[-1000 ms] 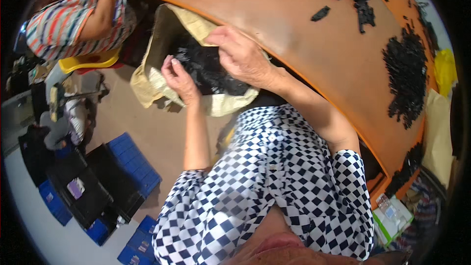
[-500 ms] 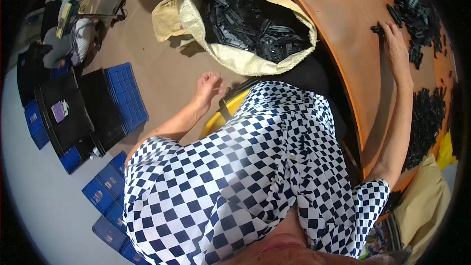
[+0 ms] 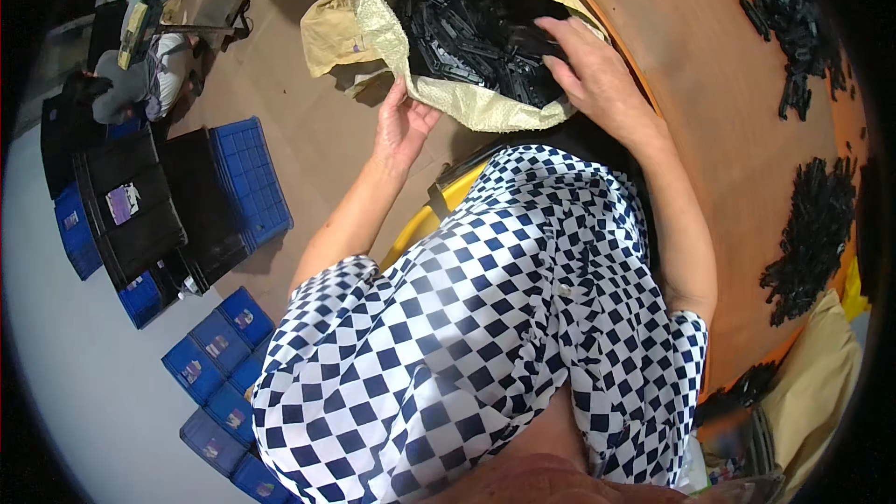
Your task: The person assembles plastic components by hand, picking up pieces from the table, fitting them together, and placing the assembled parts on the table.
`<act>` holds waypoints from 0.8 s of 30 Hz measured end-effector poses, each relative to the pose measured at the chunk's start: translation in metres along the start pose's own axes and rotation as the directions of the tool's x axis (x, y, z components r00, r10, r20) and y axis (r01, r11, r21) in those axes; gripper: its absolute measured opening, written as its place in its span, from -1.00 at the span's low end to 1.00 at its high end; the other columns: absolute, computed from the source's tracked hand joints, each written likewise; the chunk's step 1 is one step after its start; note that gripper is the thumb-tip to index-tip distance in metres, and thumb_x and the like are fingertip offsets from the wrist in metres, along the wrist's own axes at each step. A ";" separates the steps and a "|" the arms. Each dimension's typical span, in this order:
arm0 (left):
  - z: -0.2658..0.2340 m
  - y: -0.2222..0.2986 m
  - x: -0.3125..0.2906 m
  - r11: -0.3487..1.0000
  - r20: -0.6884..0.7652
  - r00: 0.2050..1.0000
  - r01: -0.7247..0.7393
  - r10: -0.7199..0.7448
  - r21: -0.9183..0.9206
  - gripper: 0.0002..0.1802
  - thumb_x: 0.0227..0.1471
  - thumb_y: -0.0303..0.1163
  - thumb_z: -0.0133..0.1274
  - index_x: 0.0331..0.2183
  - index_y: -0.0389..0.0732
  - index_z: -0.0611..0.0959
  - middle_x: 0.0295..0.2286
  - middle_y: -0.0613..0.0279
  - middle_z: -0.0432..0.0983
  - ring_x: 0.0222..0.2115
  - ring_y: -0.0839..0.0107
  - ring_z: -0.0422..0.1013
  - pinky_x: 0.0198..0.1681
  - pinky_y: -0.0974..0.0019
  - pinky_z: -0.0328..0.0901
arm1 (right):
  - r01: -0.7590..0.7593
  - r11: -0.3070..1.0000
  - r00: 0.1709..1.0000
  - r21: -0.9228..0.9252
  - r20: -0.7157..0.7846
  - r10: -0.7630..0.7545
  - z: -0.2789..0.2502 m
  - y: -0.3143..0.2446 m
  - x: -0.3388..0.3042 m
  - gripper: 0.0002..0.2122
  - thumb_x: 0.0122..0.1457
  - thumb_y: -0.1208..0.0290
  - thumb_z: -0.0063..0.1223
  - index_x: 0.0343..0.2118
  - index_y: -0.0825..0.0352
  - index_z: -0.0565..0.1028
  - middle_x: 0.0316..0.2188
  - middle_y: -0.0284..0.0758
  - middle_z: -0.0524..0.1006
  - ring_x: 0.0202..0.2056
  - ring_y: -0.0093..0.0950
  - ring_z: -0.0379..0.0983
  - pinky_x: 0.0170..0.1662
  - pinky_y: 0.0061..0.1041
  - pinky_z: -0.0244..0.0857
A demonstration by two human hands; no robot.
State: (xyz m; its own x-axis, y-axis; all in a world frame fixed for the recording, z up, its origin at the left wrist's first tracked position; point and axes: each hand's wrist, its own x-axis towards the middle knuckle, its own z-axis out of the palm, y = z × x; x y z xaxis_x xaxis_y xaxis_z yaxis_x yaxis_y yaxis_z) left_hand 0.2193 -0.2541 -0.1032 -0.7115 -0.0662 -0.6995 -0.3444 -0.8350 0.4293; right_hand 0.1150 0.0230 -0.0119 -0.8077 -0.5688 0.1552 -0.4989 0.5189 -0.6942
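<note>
Black parts apparently being released into sack.
Rim is touched by left hand, hold unclear; right hand is spread above sack; steadiness seems required.

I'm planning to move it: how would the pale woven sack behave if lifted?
The woven sack would probably sag, since its rim folds and creases. It may feel heavy, given the many black parts inside. Those could shift, lying loose.
</note>
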 end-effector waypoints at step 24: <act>0.083 0.025 -0.087 0.973 0.367 0.924 0.020 -0.106 0.231 -0.84 0.13 -0.38 -0.07 -0.43 -0.24 0.43 -0.53 0.14 0.44 -0.50 0.39 0.44 -0.45 0.39 0.37 | -0.493 0.653 0.787 0.575 -0.025 0.617 0.010 0.031 -0.092 -0.74 0.14 0.37 0.05 -0.16 0.40 0.41 -0.42 -0.28 0.52 -0.39 -0.56 0.48 -0.31 -0.60 0.36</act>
State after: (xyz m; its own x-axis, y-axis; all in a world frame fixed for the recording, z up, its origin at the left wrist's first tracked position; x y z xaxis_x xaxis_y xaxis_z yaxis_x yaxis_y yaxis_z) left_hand 0.2214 -0.2238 0.0158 -0.8458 0.2281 -0.4822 -0.4907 -0.6873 0.5355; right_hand 0.1775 0.0848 -0.0549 -0.9510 -0.1112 -0.2884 0.2537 0.2523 -0.9338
